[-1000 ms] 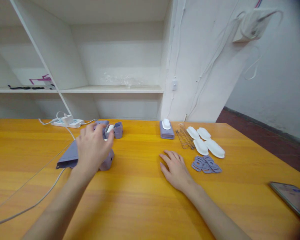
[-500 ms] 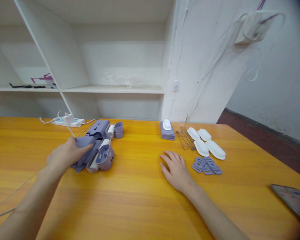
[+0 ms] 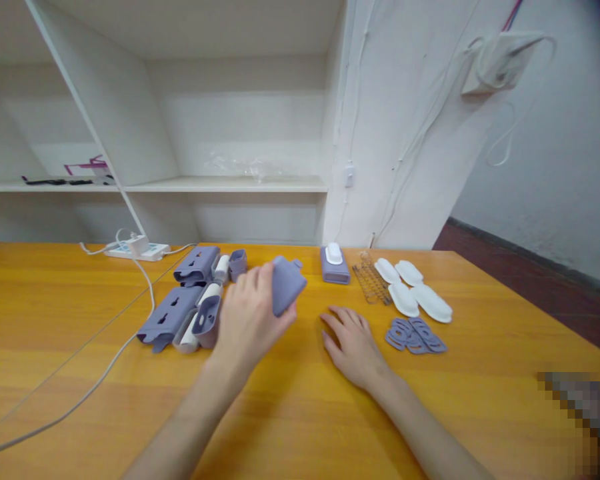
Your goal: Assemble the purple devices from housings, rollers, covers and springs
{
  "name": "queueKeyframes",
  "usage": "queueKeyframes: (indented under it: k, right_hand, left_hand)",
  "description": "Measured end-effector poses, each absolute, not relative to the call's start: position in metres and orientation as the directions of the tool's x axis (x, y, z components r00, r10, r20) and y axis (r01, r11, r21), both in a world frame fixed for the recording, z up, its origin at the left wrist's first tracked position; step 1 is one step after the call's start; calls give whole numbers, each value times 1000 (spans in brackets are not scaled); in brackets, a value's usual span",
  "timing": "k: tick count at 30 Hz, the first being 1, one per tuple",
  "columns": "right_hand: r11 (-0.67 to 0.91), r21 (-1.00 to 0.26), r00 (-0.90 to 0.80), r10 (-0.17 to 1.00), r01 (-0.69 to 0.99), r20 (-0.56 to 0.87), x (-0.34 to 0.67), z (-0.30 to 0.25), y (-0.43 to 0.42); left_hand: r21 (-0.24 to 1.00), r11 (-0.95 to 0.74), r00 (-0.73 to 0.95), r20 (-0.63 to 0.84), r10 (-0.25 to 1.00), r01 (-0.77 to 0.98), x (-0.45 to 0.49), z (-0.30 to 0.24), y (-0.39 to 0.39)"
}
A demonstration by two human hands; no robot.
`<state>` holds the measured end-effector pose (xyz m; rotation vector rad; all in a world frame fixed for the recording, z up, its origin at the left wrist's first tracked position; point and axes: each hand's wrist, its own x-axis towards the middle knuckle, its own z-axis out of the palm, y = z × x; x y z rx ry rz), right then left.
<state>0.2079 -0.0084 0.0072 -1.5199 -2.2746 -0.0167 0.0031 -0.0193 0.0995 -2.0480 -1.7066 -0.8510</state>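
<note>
While left fingers (image 3: 265, 285) grip a flat-faced purple plastic piece (image 3: 287, 288), right hand (image 3: 356, 348) rests open. Orange wooden bench (image 3: 305, 413) shows between hands.

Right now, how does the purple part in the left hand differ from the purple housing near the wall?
The purple part is tilted in the left hand, above the table; the purple housing rests on the table. The purple housing has a white piece on top, while the purple part shows none on its visible side. Both share a similar purple colour.
</note>
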Motion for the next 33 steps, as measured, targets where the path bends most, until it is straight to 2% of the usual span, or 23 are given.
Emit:
queueKeyframes:
  k: [5, 10, 16, 18, 24, 29, 33]
  right_hand:
    - [398, -220, -311, 886, 891, 343, 207, 8, -10]
    - [399, -215, -313, 885, 892, 344, 207, 8, -9]
    - [398, -212, -312, 884, 892, 348, 207, 6, -9]
    - [403, -216, -314, 882, 889, 350, 207, 5, -9]
    - [396, -276, -287, 888, 876, 360, 208, 5, -8]
    - [397, -288, -285, 888, 871, 362, 210, 4, -7]
    - [401, -276, -292, 885, 873, 364, 210, 4, -7]
  left_hand:
    - [162, -245, 149, 453, 879, 956, 44, 47, -1]
    - [166, -260, 157, 466, 871, 951, 41, 37, -1]
    - [260, -248, 108, 455, 884, 933, 33, 33, -6]
    - [265, -293, 151, 450, 880, 919, 30, 33, -9]
    - [226, -556, 448, 392, 804, 800, 20, 36, -15]
    - [258, -570, 448, 408, 796, 780, 19, 28, -10]
    - [201, -529, 414, 422, 806, 824, 20, 27, -7]
